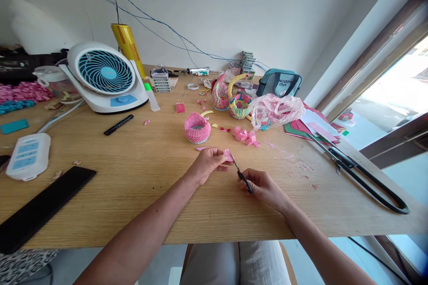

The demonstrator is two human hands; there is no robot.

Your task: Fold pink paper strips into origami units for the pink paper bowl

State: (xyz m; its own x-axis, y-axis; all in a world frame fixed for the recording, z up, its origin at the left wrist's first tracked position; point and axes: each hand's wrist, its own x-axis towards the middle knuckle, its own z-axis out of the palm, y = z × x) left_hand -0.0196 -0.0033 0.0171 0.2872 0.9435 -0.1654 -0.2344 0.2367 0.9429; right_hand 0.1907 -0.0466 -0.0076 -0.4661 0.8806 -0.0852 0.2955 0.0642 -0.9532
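My left hand [211, 161] pinches a small piece of pink paper [228, 155] above the table. In my right hand [260, 183] is a pair of black-handled scissors [245, 180], its blades up against the right edge of that paper. A pink strip of paper [201, 148] shows just behind my left hand. Beyond it stands a round pink basket [197, 128] of folded paper pieces. To the right of the basket lies a loose heap of folded pink paper pieces [245, 136]. Thin pink offcuts [302, 167] are scattered to the right of the scissors.
Two paper swans [240, 106] stand farther back beside a crumpled plastic bag [276, 109]. A white fan [105, 75] is at the back left. A black phone-like slab [47, 207] lies front left; long black-handled shears [361, 173] lie at right on coloured paper sheets.
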